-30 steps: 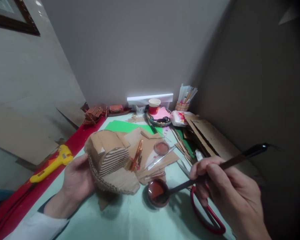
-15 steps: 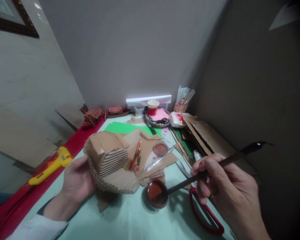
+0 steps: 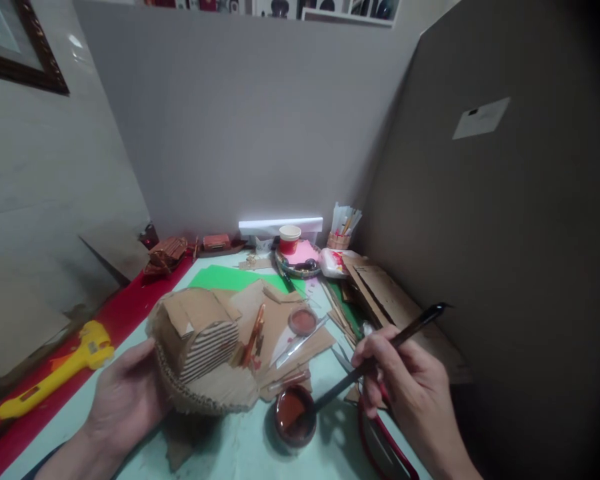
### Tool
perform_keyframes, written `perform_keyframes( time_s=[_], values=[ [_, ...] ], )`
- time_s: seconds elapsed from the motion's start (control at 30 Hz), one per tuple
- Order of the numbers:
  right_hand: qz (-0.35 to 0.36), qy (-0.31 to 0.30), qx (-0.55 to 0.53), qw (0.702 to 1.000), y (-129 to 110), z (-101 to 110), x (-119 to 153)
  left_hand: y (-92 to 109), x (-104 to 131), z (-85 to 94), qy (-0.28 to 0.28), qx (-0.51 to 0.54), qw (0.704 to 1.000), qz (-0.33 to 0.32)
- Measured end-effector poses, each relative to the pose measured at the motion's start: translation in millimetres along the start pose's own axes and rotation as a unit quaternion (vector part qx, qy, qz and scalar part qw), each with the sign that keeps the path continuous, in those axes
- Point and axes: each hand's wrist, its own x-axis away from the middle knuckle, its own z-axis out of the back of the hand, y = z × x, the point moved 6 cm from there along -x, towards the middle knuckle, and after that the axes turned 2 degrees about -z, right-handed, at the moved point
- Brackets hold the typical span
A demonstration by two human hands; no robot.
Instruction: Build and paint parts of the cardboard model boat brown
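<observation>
My left hand (image 3: 130,393) grips a cardboard model (image 3: 200,360) by its left side, thumb on the rim; the fingers underneath are hidden. The model has a rounded cover with a striped corrugated end wall, standing on a curved base. My right hand (image 3: 405,380) is closed around a dark paintbrush (image 3: 347,380). The brush's lower end is inside a small round pot (image 3: 295,437) of reddish-brown paint, so its bristles are hard to make out. Below my right hand lie red-handled scissors (image 3: 367,443), partly covered by it.
A yellow glue gun (image 3: 55,380) lies at the left on red cloth. Beyond the model are cardboard pieces (image 3: 275,300), a round lid (image 3: 303,321) and green paper (image 3: 220,277). Farther back stand a paper cup (image 3: 289,240) and a holder with sticks (image 3: 339,240). Stacked cardboard (image 3: 395,297) lines the right.
The camera view has tilted up and shifted right, so shelves now show at the top. The brush stays in the paint pot, and the left hand still holds the model.
</observation>
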Motion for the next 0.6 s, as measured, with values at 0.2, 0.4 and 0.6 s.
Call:
perform_keyframes(
  time_s=[0.2, 0.4, 0.6],
  values=[
    [-0.019, -0.010, -0.018, 1.000, 4, -2, -4, -1, 6, 1.7, 0.046, -0.031, 0.998, 0.001],
    [-0.020, 0.043, -0.039, 0.998, 4, 10, -8, -1, 5, 1.2, -0.041, -0.044, 0.998, 0.028],
    [-0.011, 0.056, -0.021, 0.998, 7, 12, -6, -5, 8, -7.2, -0.050, -0.041, 0.997, 0.041]
  ],
)
